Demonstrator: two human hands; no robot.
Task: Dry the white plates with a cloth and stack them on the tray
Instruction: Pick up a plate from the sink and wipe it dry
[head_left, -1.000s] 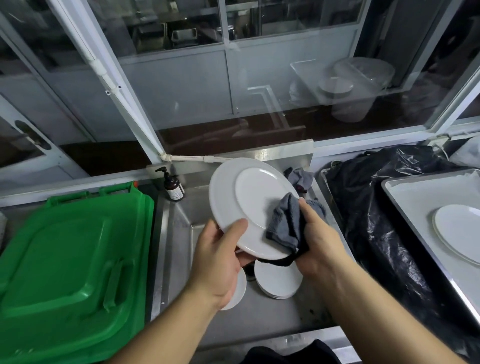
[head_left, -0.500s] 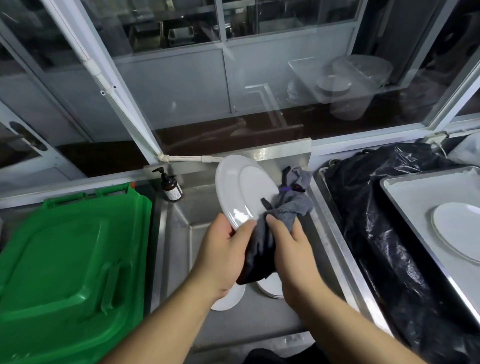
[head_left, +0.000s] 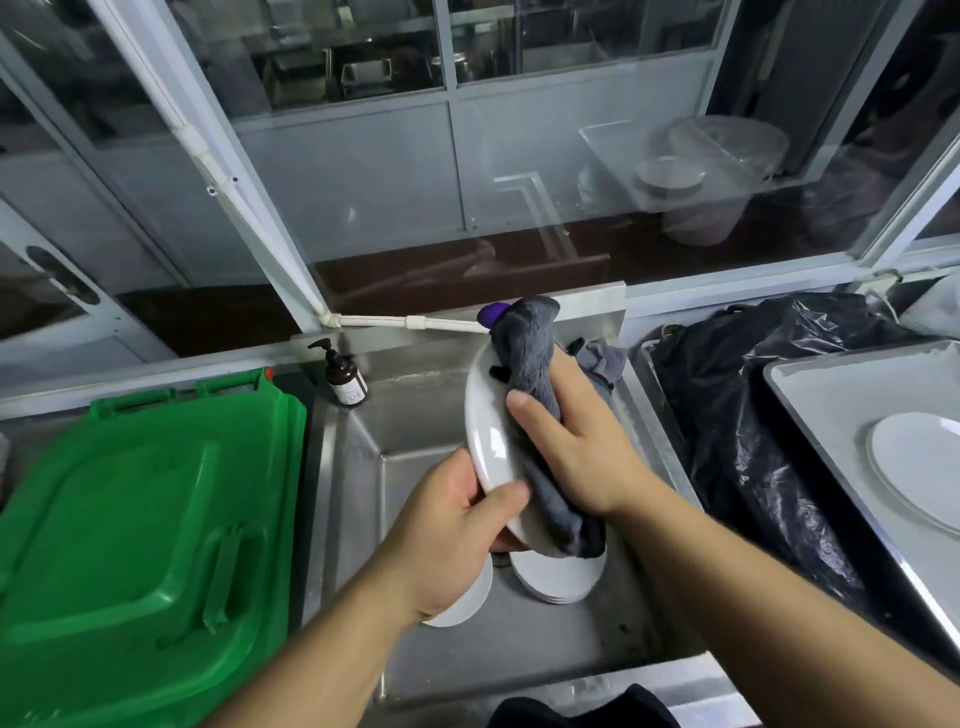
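1. Held plate (head_left: 485, 441) turned nearly edge-on — its face is covered by the grey cloth (head_left: 527, 374).
2. Left hand (head_left: 452, 530) hides part of the sink plates (head_left: 558, 577).
3. Tray plate (head_left: 917, 467) is cut off at the right edge.
4. Bottle (head_left: 344, 375) label — too small to read.

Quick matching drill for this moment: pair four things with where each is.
Things:
1. grey cloth
2. held plate
3. soap bottle
4. green lid

Places:
A. left of the sink
B. sink's back left corner
C. in the right hand
D. in the left hand

Pairs: 1-C, 2-D, 3-B, 4-A
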